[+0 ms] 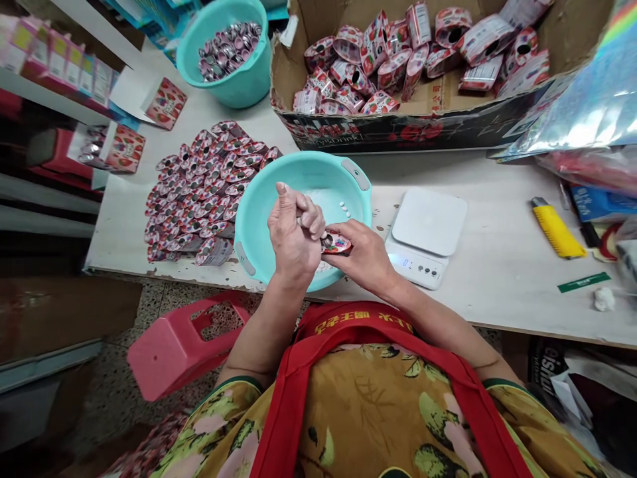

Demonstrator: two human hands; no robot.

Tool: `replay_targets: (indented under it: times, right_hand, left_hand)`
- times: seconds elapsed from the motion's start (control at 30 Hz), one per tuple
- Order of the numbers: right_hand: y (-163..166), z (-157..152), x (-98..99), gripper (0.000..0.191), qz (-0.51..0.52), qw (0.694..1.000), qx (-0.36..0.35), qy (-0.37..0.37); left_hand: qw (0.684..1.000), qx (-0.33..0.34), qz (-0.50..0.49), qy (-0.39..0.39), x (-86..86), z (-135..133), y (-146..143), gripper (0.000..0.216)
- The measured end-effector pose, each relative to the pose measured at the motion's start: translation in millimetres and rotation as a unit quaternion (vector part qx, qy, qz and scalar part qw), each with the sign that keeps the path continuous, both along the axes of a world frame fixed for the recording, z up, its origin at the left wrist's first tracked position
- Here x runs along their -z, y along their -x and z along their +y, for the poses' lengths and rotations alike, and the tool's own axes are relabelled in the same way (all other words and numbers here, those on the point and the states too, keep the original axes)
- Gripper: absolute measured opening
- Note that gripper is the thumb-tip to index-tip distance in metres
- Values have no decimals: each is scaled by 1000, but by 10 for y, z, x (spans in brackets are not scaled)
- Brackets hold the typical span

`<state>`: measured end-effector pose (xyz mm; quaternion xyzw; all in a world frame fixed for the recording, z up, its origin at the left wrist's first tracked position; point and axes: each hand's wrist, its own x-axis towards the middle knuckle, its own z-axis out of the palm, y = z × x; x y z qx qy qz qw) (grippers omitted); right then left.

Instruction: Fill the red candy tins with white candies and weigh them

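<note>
My right hand [365, 257] grips a small red fruit-printed candy box [338, 243] over the near right side of a turquoise basin [251, 192]. The box's round opening faces my left hand. My left hand [297, 232] is curled closed beside that opening, with white tablets showing between its fingers; how many it holds is hidden. Several white tablets [343, 207] lie in the basin, with white powder near them. To the left, many similar candy boxes [199, 189] stand packed together, dark round holes upward.
A white digital scale [430, 222] sits right of the basin. Behind are a cardboard box [423, 129] of candy boxes and a turquoise tub [226, 93] of small metallic caps. A yellow utility knife [557, 229] lies at right. A red stool [179, 348] stands below the table's edge.
</note>
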<state>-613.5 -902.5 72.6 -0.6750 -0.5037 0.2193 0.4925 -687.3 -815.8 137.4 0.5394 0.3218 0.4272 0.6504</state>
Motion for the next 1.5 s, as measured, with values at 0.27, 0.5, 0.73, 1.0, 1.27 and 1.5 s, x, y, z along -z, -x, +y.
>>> replay_targets:
  times: [0.27, 0.5, 0.73, 1.0, 1.27, 1.5]
  right_hand:
    - [-501, -556, 68, 41, 58, 993, 74, -73]
    - [-1117, -959, 616, 44, 13, 976, 220, -2]
    - [-1260, -1030, 845, 61, 48, 965, 256, -22]
    - [-1343, -1670, 1020, 44, 71, 861, 499, -72]
    - [-1287, -1855, 1191, 41, 100, 824, 543, -125]
    - [-1361, -1831, 1287, 42, 117, 838, 516, -136]
  left_hand:
    - [996, 18, 62, -56, 107, 416, 384, 49]
    - [870, 124, 399, -262, 584, 415, 649, 24]
    - [874, 80, 389, -278, 586, 362, 664, 21]
    - [899, -22, 339, -278, 648, 438, 742, 15]
    - [908, -4, 343, -240, 673, 456, 721, 22]
    - [908, -1, 337, -250, 660, 414, 717, 21]
